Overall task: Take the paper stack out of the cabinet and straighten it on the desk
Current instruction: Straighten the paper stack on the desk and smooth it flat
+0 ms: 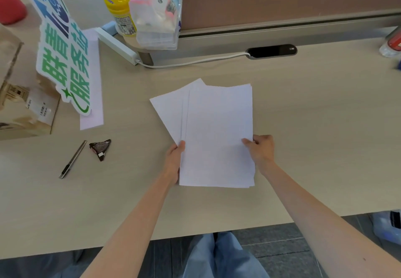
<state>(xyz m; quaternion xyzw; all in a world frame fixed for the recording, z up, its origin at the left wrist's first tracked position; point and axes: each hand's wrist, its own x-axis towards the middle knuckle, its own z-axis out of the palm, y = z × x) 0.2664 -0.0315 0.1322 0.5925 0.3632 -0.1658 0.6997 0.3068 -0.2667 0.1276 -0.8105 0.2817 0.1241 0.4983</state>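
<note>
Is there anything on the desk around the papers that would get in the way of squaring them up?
Nothing visible does. Both hands, left hand and right hand, already grip the paper stack, and the desk around it is bare. The pen and wrapper lie well off to the left.

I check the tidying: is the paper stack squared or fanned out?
Fanned out: in the paper stack, lower sheets stick out at upper left.

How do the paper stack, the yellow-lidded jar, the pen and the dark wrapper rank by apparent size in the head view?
1. paper stack, fanned out, gripped by the left hand and right hand
2. yellow-lidded jar, though farther from the camera
3. pen, long but thin
4. dark wrapper
</note>
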